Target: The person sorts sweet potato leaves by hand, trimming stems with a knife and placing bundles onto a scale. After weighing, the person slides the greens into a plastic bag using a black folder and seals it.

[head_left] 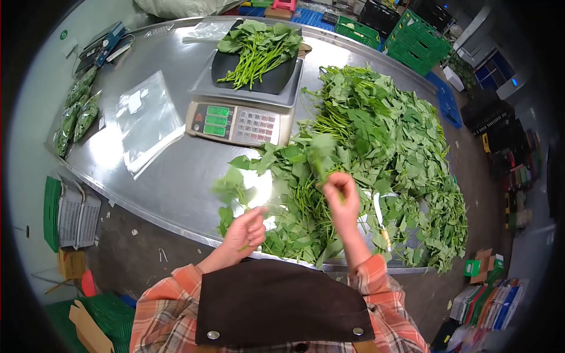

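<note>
My left hand [244, 229] is closed round a leafy green stem [231, 187] near the table's front edge; the leaves are smeared by motion. To its right, my right hand [342, 199] pinches another leafy sprig [321, 154], also blurred, over a big heap of leafy greens [385, 123]. Beyond my hands stands a digital scale [235, 122] with lit green displays. On its platform a black tray [281, 75] holds a bunch of leafy stems [259, 56]. A knife [381, 219] with a yellowish handle lies right of my right hand, partly among leaves.
Clear plastic bags [150, 120] lie left of the scale on the metal table [176, 182]. Filled bags of greens [79, 109] are at the far left. Green crates [415, 41] stack behind the table, and a grey and green crate [73, 212] stands beyond its left edge.
</note>
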Available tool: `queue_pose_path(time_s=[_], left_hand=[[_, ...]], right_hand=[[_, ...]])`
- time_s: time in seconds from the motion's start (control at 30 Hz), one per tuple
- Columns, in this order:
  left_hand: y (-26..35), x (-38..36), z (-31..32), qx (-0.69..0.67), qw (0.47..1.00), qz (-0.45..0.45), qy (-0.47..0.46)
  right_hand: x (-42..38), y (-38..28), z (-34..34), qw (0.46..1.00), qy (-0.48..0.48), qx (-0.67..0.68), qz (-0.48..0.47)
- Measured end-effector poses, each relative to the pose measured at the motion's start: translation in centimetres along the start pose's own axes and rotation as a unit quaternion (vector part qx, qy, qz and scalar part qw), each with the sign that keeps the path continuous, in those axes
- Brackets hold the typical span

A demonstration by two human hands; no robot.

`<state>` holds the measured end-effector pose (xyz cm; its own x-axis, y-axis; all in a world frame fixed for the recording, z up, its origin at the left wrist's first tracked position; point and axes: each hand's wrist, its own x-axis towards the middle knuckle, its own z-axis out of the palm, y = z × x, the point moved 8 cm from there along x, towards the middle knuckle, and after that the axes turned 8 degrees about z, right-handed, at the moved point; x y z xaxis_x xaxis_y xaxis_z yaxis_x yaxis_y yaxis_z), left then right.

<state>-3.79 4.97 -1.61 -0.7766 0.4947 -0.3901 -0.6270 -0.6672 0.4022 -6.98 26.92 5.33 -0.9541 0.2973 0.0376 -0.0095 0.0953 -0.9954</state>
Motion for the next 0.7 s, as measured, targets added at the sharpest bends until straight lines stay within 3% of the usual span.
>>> queue_pose_path(time_s=[0.03, 0.1, 0.2, 0.23, 0.3, 0.37, 0.4, 0.43, 0.53, 0.57, 0.67, 0.7], left_hand=[[-0.5, 0.2, 1.1, -0.019, 1.0, -0.011, -0.007], [-0.9, 1.2, 2.5, 0.045, 0.998, -0.003, 0.033], [-1.1, 2.3, 1.9, 0.126, 0.99, 0.03, 0.061], [-0.8, 2.6, 1.4, 0.137, 0.987, 0.043, 0.068], [0.0, 2.8, 0.9, 0.124, 0.987, 0.052, 0.09], [0.1, 2.7, 1.2, 0.176, 0.981, 0.042, 0.075], [-0.2, 2.5, 1.5, 0.202, 0.977, 0.035, 0.066], [-0.4, 2.4, 1.6, 0.233, 0.969, 0.037, 0.07], [-0.5, 2.4, 1.9, 0.297, 0.95, 0.054, 0.084], [-0.2, 2.5, 1.8, 0.3, 0.948, 0.064, 0.091], [-0.7, 2.8, 0.6, 0.241, 0.963, 0.07, 0.095], [-1.0, 3.0, 0.8, 0.198, 0.972, 0.076, 0.097]], right_hand=[[-1.7, -1.0, 1.7, 0.998, -0.027, -0.015, -0.049], [-4.8, -3.4, 4.9, 0.956, -0.094, -0.204, -0.188], [-7.4, -2.2, 7.8, 0.915, -0.226, -0.243, -0.228], [-7.4, -1.9, 7.0, 0.922, -0.184, -0.261, -0.221], [-7.2, -1.4, 5.0, 0.929, -0.098, -0.294, -0.204], [-6.0, 4.5, 4.1, 0.973, -0.163, -0.121, 0.105], [-6.7, 6.8, 4.2, 0.948, -0.187, -0.025, 0.257], [-7.3, 7.3, 5.3, 0.919, -0.191, 0.125, 0.322], [-7.6, 8.5, 7.2, 0.925, -0.224, -0.008, 0.306], [-7.4, 7.9, 6.9, 0.942, -0.15, 0.065, 0.293], [-6.6, 5.6, 5.7, 0.972, -0.061, 0.115, 0.196], [-6.7, 4.1, 5.1, 0.986, -0.047, 0.019, 0.159]])
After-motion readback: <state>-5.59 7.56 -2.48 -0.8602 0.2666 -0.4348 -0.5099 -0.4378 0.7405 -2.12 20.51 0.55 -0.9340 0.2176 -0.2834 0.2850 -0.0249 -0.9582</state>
